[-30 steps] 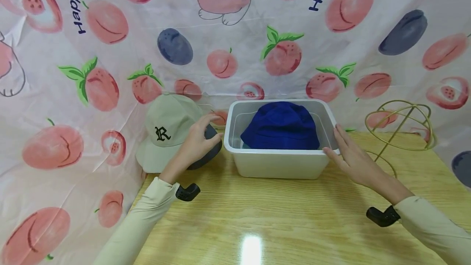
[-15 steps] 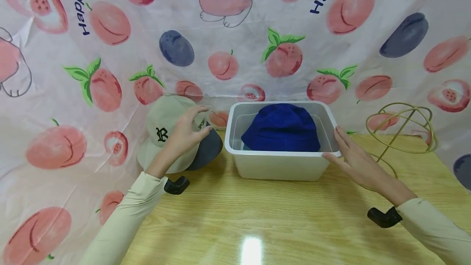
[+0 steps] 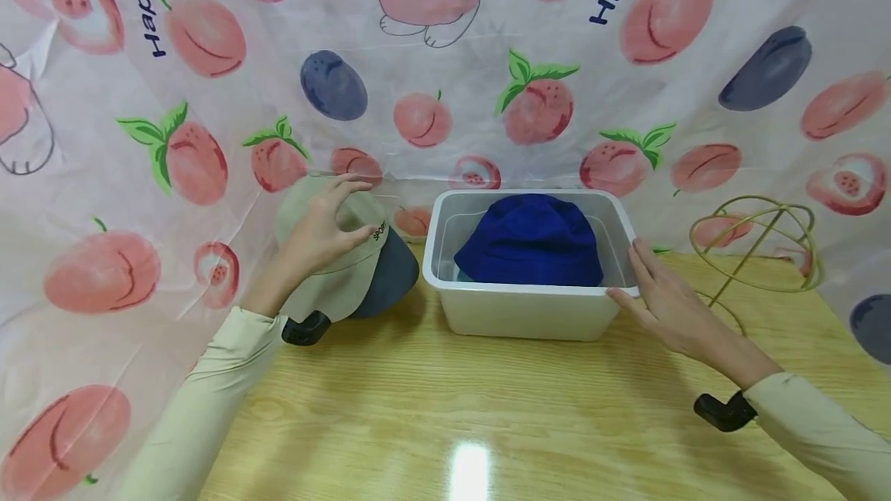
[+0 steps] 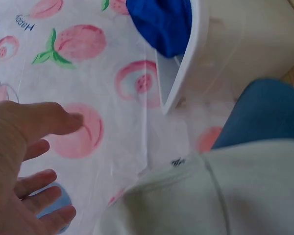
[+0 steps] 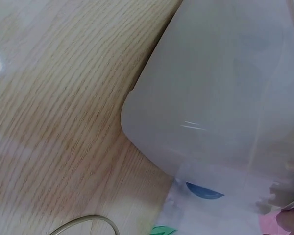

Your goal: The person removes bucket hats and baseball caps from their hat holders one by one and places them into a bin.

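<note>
In the head view a beige baseball cap stands at the left, against a cap with a slate-blue brim and "SPORT" lettering on its crown. My left hand is over the caps, thumb and fingers spread apart with nothing between them; it covers part of the beige crown. In the left wrist view the same hand shows a gap between thumb and fingers. A white plastic bin holds a blue bucket hat. My right hand rests on the bin's front right corner, fingers extended along its side, thumb at the front rim.
A gold wire hat stand is on the wooden table, right of the bin. Behind everything hangs a fruit-print cloth, which also covers the left side. Bare table lies in front of the bin.
My left hand has moved left and slightly up, from beside the slate brim to over the beige crown, hiding its black letter. The right hand stays at the bin's corner.
</note>
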{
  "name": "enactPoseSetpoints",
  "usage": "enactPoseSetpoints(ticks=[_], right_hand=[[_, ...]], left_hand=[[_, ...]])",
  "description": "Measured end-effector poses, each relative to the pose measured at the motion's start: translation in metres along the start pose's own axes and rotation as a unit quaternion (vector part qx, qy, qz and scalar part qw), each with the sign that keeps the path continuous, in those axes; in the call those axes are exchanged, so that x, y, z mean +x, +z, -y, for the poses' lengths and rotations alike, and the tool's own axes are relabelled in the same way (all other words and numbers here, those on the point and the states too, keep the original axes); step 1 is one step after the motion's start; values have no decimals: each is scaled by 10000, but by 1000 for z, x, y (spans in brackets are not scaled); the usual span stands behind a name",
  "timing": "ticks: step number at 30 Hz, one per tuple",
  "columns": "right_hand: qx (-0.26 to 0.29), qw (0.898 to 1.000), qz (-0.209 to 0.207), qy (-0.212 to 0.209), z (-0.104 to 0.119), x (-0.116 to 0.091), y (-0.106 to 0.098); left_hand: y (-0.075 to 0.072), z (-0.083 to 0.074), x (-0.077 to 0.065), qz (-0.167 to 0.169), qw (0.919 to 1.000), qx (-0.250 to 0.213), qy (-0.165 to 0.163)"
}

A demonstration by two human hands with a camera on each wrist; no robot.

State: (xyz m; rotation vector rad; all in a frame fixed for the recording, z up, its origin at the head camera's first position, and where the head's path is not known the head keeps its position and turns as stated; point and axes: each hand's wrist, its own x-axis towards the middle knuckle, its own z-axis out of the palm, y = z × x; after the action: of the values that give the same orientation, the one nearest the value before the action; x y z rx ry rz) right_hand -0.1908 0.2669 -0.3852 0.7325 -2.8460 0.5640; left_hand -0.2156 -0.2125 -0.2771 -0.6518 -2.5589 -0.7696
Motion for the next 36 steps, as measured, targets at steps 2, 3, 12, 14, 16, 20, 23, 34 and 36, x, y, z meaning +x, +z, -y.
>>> enactPoseSetpoints(ticks=[2,3,12,14,16,20,23,34,36], right_hand=[[-54,10000,36,-2,0,0,-1],[-83,10000,53,-5,1,1,-1],[-95,9999,48,7,2,-1,1],[-126,9999,42,-15,2,-1,1],[-153,9999,50,-45,2,-1,1],[-258,9997,31,-29,3,1,0],[-296,9996,3,-22,2,2,-1],[-359,9993,-82,-50,1,3,1],[-361,9993,-86,-48,1,3,2]], left_hand=[[-5,3,2,10,9999,109,-80],[-8,5,4,1,9997,201,-135],[-19,19,7,2,9991,191,-374],[-21,22,7,77,9986,184,-493],[-26,27,9,149,9975,234,-652],[-37,35,14,421,9935,409,-979],[-45,40,19,738,9900,560,-1061],[-58,57,31,2021,9726,834,-787],[-56,59,32,2103,9709,879,-733]])
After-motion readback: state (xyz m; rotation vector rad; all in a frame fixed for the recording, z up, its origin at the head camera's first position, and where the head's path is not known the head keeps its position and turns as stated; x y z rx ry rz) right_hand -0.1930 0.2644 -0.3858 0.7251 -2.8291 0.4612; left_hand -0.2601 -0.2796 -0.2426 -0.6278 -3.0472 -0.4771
